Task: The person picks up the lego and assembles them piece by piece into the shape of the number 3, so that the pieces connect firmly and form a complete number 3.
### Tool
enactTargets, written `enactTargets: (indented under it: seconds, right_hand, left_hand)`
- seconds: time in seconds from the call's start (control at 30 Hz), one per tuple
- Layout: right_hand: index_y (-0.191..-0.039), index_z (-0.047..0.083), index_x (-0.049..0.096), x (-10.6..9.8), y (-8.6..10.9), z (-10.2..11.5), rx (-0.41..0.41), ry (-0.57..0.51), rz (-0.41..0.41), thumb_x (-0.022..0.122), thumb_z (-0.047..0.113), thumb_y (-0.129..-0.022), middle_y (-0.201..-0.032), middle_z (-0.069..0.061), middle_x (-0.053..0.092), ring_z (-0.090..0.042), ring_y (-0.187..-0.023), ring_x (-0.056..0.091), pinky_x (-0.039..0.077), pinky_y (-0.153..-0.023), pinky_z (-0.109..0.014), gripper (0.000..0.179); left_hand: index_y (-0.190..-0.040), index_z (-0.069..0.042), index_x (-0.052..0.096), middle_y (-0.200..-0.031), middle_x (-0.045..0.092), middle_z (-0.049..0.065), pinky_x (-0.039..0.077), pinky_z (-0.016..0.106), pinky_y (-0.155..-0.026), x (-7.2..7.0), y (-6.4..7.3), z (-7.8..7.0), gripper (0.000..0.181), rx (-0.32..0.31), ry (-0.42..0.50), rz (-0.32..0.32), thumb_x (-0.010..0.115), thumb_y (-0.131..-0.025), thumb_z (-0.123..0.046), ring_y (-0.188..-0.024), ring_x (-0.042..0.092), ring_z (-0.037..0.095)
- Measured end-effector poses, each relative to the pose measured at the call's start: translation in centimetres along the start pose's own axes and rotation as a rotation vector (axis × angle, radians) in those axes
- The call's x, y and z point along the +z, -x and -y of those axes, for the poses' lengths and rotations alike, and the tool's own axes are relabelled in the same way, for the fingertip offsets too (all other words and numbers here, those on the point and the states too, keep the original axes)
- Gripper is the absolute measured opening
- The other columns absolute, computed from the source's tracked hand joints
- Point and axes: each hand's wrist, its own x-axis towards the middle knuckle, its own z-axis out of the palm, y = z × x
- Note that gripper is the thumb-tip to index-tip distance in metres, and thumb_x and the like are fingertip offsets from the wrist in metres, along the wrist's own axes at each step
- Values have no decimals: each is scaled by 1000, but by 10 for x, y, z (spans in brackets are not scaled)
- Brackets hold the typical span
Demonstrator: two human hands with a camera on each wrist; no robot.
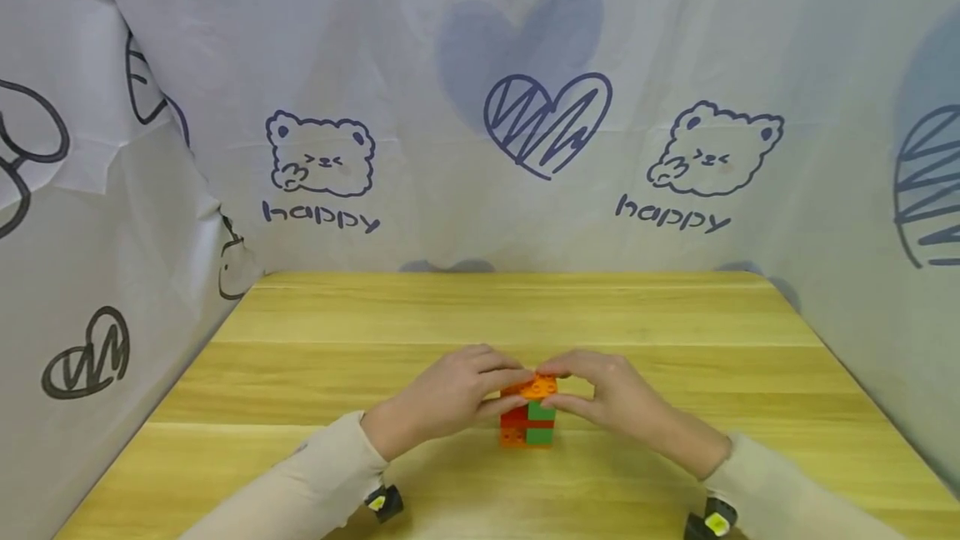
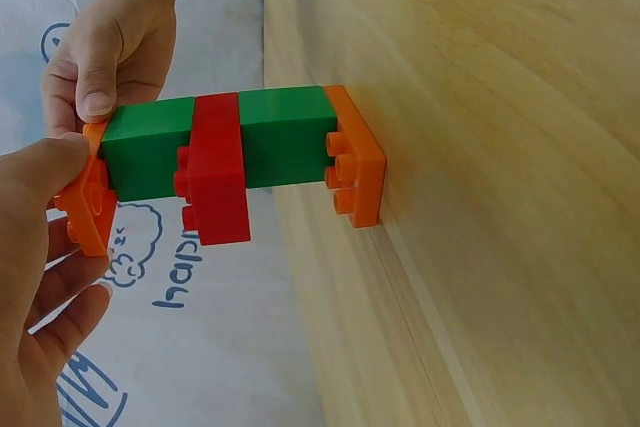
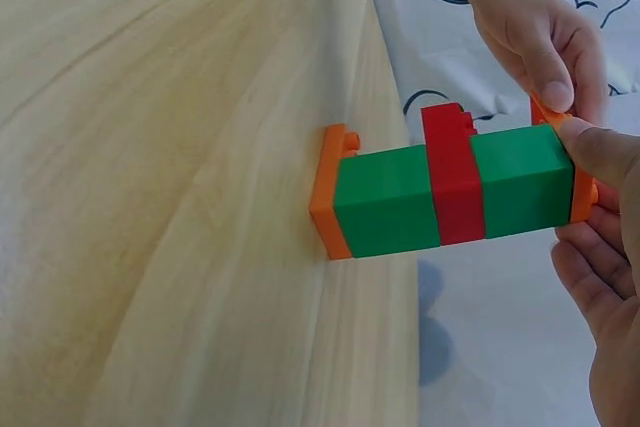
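Observation:
A small tower of toy building bricks stands upright on the table in front of me. At its foot is an orange brick (image 2: 362,162), then a green brick (image 2: 287,137), a red brick (image 2: 218,172) jutting to the left, and another green brick (image 3: 522,179). A flat orange brick (image 1: 543,387) caps it, its studs facing up. My left hand (image 1: 465,387) pinches the left end of this top brick between thumb and fingers. From the other side, my right hand (image 1: 611,386) pinches its right end. The fingertips of both hands almost meet over the top.
The wood-grain table (image 1: 315,357) extends around the tower on all sides. Behind it hangs a pale curtain (image 1: 435,190) with hearts and bear drawings, which also runs along both sides. Dark wrist straps (image 1: 385,504) show below both sleeves.

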Motion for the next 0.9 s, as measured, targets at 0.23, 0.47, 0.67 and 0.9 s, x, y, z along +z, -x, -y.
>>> enactTargets:
  seconds: [0.23, 0.47, 0.67, 0.9]
  right_hand:
    - [-112, 12, 72, 8, 3, -4, -74, -13, -84, 80, 17, -81, -108, 2, 71, -15, -95, 68, 56, -79, -32, 33]
    - [-113, 13, 73, 14, 8, -6, -56, -67, -143, 81, 11, -80, -107, 2, 71, -15, -95, 68, 56, -80, -31, 34]
    - [-114, 15, 71, 19, 13, -5, 19, -124, -150, 80, 12, -81, -109, 5, 70, -12, -95, 66, 56, -79, -35, 35]
    - [-117, 17, 70, 22, 16, -2, 123, -183, -154, 79, 16, -83, -112, 6, 69, -13, -100, 65, 54, -86, -34, 35]
  left_hand:
    - [-115, -11, 74, -103, 71, 0, 50, 21, -85, 2, 0, 0, 29, 11, -33, -9, 74, -89, -25, -92, 64, 12]
    - [-114, -12, 74, -102, 70, -1, 51, 21, -84, 3, -1, -1, 28, 31, -75, -15, 73, -90, -26, -91, 63, 12]
    - [-114, -10, 74, -105, 69, 1, 49, 18, -82, 7, 2, -1, 27, 0, 27, -59, 74, -90, -23, -93, 62, 13]
    - [-114, -11, 74, -107, 69, -1, 51, 23, -83, 16, 6, -2, 30, -301, 354, -76, 77, -87, -24, -98, 60, 11]
